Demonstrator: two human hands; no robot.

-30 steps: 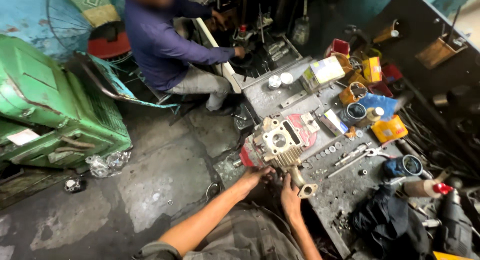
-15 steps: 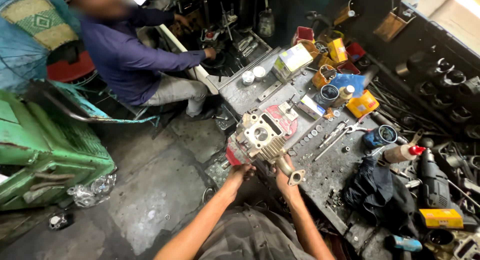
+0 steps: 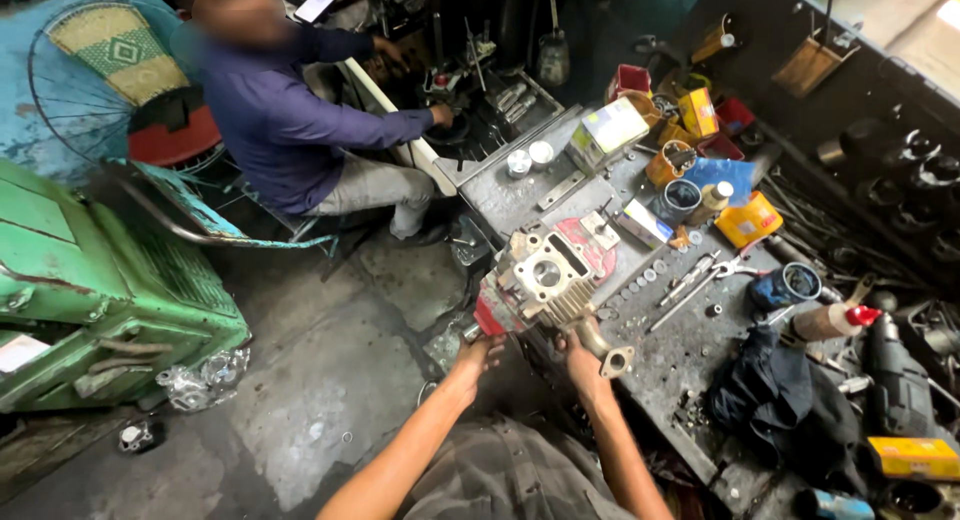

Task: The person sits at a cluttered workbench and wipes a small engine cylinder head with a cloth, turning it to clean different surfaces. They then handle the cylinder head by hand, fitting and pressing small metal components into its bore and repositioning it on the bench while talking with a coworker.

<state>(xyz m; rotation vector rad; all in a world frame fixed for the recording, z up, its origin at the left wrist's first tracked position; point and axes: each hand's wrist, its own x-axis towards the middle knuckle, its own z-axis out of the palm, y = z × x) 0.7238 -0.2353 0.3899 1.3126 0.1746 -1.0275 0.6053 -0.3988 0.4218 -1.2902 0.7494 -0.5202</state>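
A grey finned engine cylinder head (image 3: 545, 278) with a round bore rests on a red cloth (image 3: 590, 242) at the near edge of a greasy metal workbench (image 3: 680, 360). My left hand (image 3: 477, 355) grips its lower left corner by the red cloth. At its underside my right hand (image 3: 580, 352) holds on beside a curved intake pipe with a flange (image 3: 607, 352). Both my forearms reach up from the bottom of the view.
Another person in a blue shirt (image 3: 290, 120) sits at the far left end of the bench, working on parts. Boxes, cans, washers, wrenches (image 3: 700, 280) and a dark rag (image 3: 790, 400) crowd the bench. A green machine (image 3: 90, 300) stands at left.
The view has swung right and nearer, so the cylinder head sits closer to centre. My hands stay on it and have tilted it slightly. The other person keeps working.
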